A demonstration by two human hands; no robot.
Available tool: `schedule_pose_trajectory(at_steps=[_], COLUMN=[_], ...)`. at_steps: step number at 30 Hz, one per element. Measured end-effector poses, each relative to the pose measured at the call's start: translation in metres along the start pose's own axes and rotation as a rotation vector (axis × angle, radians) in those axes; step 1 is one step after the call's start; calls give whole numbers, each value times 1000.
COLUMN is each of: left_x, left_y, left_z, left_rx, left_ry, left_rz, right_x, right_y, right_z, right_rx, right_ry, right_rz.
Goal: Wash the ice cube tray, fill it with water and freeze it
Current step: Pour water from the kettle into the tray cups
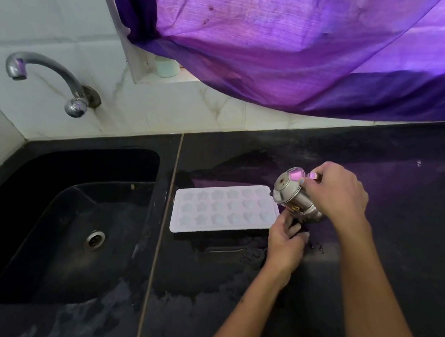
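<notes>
A white ice cube tray with star-shaped cells lies flat on the black counter, just right of the sink. My right hand grips a small steel jug by its handle and tilts it over the tray's right end. My left hand rests on the counter at the tray's near right corner, fingers touching the tray's edge and the jug's base. Whether the cells hold water is hard to tell.
A black sink with a metal drain lies to the left, under a wall tap. A purple curtain hangs over the counter's back. A small pale jar stands on the window ledge. The counter front is wet.
</notes>
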State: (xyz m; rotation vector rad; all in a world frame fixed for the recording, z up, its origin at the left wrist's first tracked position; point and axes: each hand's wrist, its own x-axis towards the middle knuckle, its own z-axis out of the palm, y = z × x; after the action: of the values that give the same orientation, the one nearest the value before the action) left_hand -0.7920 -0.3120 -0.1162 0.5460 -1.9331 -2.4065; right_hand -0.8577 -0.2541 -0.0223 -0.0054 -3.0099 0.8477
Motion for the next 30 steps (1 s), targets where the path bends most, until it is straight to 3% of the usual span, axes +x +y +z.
schedule_pose_trajectory(at_steps=[18,30], left_x=[3,5], left_y=[6,11], left_z=[3,-3], left_rx=[-15,-34], left_ry=[1,57], left_rz=[-43,7], right_x=[4,8], right_y=[5,11], right_z=[6,-6], right_rx=[-24,280], right_ry=[33,-11], right_rz=[1,33])
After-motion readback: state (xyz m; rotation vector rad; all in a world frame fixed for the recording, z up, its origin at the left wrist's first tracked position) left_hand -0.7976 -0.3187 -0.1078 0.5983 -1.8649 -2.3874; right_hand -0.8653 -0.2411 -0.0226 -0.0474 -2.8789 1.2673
